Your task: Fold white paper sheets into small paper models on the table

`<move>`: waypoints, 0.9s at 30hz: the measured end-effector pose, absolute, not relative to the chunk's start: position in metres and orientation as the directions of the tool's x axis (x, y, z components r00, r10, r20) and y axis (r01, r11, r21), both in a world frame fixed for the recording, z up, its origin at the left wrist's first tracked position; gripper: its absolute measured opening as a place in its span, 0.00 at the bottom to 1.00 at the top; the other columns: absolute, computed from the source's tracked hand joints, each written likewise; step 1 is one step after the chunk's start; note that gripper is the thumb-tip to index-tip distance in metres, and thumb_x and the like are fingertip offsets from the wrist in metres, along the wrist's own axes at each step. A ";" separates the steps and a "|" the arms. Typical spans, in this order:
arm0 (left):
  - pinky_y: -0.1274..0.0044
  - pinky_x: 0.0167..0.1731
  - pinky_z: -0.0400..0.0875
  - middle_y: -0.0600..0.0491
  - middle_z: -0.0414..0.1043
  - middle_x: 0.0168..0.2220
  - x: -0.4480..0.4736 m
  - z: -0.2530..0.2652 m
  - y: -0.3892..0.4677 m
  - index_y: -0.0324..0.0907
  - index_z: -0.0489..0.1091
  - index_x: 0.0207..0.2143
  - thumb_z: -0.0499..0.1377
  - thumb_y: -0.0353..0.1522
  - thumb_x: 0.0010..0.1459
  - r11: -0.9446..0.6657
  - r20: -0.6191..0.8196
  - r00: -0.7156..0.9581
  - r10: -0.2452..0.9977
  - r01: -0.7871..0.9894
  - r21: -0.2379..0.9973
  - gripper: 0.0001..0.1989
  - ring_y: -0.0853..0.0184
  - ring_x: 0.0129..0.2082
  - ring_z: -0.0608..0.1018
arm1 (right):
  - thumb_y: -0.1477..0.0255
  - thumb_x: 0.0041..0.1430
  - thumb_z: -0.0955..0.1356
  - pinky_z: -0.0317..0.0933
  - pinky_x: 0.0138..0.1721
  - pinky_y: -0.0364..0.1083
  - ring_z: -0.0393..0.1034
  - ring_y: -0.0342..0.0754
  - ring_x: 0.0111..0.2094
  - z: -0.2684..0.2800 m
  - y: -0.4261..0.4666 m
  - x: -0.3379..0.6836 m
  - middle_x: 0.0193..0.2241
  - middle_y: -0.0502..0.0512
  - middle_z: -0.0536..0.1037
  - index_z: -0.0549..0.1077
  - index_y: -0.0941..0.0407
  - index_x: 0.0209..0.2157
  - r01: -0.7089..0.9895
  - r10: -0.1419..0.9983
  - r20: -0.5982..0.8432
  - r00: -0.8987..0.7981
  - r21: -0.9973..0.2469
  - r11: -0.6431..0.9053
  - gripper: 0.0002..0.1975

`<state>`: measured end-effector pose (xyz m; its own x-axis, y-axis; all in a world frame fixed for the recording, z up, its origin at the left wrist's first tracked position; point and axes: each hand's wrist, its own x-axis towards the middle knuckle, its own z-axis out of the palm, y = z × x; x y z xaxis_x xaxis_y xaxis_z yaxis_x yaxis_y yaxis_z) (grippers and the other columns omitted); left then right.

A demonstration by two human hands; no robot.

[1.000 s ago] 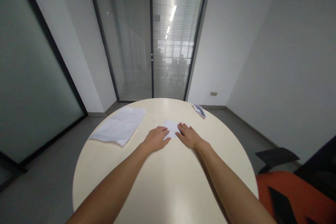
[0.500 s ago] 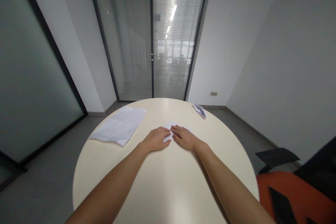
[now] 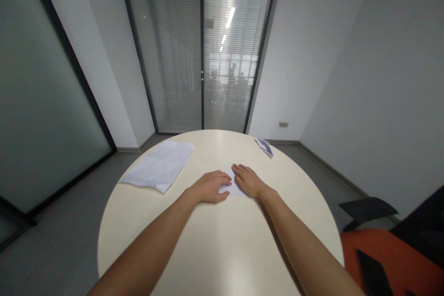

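A small piece of white paper lies flat near the middle of the round table, partly hidden under my hands. My left hand rests at its left side, thumb and fingers apart, with the fingertips over the paper's edge. On the paper's right part lies my right hand, palm down and fingers stretched out. Neither hand grips anything.
Larger white sheets with creases lie at the table's left. A small folded paper with a dark print sits by the far right edge. An orange chair with black armrests stands at the right.
The paper's visible part now lies nearer to me. My left hand has come slightly closer, and my right hand has shifted a little to the right, widening the gap between them.
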<state>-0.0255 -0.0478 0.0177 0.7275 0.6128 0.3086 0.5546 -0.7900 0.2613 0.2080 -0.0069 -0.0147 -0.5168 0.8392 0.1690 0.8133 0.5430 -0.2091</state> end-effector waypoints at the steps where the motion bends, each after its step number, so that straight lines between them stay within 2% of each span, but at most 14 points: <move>1: 0.68 0.59 0.68 0.50 0.76 0.55 -0.025 0.018 -0.048 0.45 0.75 0.50 0.62 0.35 0.58 -0.793 0.308 0.731 0.609 0.551 0.261 0.17 0.59 0.57 0.73 | 0.66 0.71 0.55 0.49 0.67 0.61 0.51 0.61 0.69 -0.015 -0.007 0.209 0.68 0.63 0.59 0.61 0.60 0.68 0.827 0.852 0.163 -0.497 -0.210 0.522 0.28; 6: 0.68 0.59 0.67 0.48 0.74 0.57 -0.024 0.017 -0.050 0.43 0.74 0.51 0.60 0.37 0.60 -0.792 0.305 0.732 0.610 0.556 0.251 0.18 0.58 0.58 0.72 | 0.63 0.72 0.55 0.47 0.67 0.62 0.46 0.63 0.71 -0.012 -0.008 0.212 0.70 0.59 0.57 0.59 0.58 0.69 0.850 0.878 0.131 -0.460 -0.223 0.478 0.28; 11: 0.67 0.59 0.68 0.48 0.73 0.57 -0.024 0.017 -0.049 0.43 0.74 0.52 0.59 0.37 0.62 -0.781 0.294 0.723 0.625 0.574 0.247 0.17 0.59 0.59 0.72 | 0.62 0.73 0.54 0.47 0.68 0.63 0.45 0.63 0.71 -0.013 -0.005 0.218 0.70 0.59 0.57 0.58 0.57 0.69 0.839 0.873 0.131 -0.470 -0.241 0.488 0.28; 22: 0.65 0.58 0.69 0.46 0.73 0.58 -0.030 0.014 -0.042 0.42 0.73 0.53 0.57 0.38 0.64 -0.662 0.274 0.610 0.744 0.727 0.181 0.18 0.56 0.58 0.73 | 0.63 0.73 0.55 0.47 0.67 0.63 0.47 0.62 0.70 -0.016 0.000 0.233 0.68 0.59 0.60 0.62 0.56 0.67 0.843 0.860 0.172 -0.480 -0.180 0.507 0.26; 27: 0.63 0.57 0.70 0.47 0.72 0.59 -0.032 0.013 -0.039 0.42 0.72 0.54 0.56 0.37 0.64 -0.600 0.263 0.554 0.790 0.786 0.150 0.18 0.55 0.59 0.72 | 0.62 0.72 0.55 0.47 0.68 0.63 0.48 0.61 0.70 -0.020 0.002 0.234 0.69 0.61 0.59 0.62 0.56 0.66 0.843 0.853 0.196 -0.484 -0.155 0.515 0.27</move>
